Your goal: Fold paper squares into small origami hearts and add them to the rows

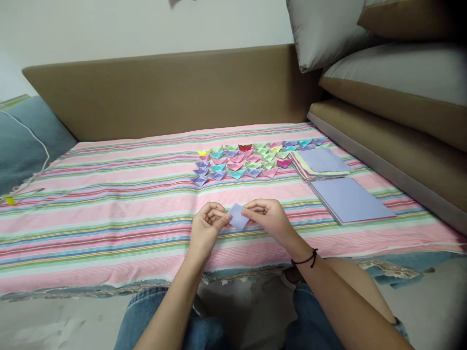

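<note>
A small lavender piece of folded paper (239, 217), turned like a diamond, is held up between my two hands above the striped cloth. My left hand (208, 224) pinches its left corner between thumb and fingers. On the opposite corner, my right hand (269, 218) has its thumb on top and the fingers curled behind. Beyond them, rows of small folded paper boats (236, 173) in pink, green, blue, purple, yellow and red stand on the cloth. What lies behind the paper is hidden.
To the right lie a stack of lavender paper sheets (352, 199) and a mixed stack of coloured paper (323, 160). The pink striped cloth (91, 214) covers the seat. Large cushions (394, 78) rise at the right; a brown backrest (175, 92) stands behind. A white cable (42, 141) trails at the left.
</note>
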`<state>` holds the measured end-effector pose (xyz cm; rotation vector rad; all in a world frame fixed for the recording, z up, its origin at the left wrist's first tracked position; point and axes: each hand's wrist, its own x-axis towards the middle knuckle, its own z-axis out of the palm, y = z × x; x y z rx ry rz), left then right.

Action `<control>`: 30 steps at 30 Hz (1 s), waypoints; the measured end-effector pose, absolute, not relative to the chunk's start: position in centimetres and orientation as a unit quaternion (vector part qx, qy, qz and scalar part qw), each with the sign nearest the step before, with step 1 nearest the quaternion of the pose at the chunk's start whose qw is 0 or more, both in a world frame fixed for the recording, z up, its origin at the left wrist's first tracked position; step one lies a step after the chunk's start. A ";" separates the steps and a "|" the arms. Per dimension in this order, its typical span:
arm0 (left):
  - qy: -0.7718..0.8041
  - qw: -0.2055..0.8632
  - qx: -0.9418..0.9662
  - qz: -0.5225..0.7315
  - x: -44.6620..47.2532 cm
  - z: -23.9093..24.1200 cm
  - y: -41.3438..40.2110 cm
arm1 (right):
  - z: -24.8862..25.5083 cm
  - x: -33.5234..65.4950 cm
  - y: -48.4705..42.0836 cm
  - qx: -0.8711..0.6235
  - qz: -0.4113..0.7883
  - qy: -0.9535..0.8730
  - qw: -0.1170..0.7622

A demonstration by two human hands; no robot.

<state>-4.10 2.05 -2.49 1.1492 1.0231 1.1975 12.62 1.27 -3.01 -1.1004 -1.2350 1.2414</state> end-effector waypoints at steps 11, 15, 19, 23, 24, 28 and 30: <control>0.449 0.566 0.418 0.552 -3.8 -3.1 2.0 | -2.8 11.9 1.5 -0.431 0.562 -0.422 0.566; 0.449 0.582 0.374 0.565 -3.8 -3.4 1.9 | -3.1 11.2 1.4 -0.413 0.591 -0.402 0.564; 0.433 0.601 0.414 0.529 -3.6 -3.1 1.7 | -3.6 11.5 1.5 -0.452 0.500 -0.467 0.572; 0.433 0.599 0.494 0.458 -3.4 -2.7 1.5 | -3.5 12.0 1.4 -0.473 0.439 -0.530 0.550; 0.440 0.597 0.505 0.442 -3.4 -2.8 1.5 | -3.4 12.1 1.3 -0.473 0.436 -0.536 0.547; 0.456 0.584 0.501 0.447 -3.5 -3.0 1.6 | -3.0 12.0 1.2 -0.461 0.476 -0.515 0.544; 0.458 0.580 0.479 0.473 -3.6 -3.1 1.7 | -2.9 11.9 1.2 -0.448 0.515 -0.502 0.531</control>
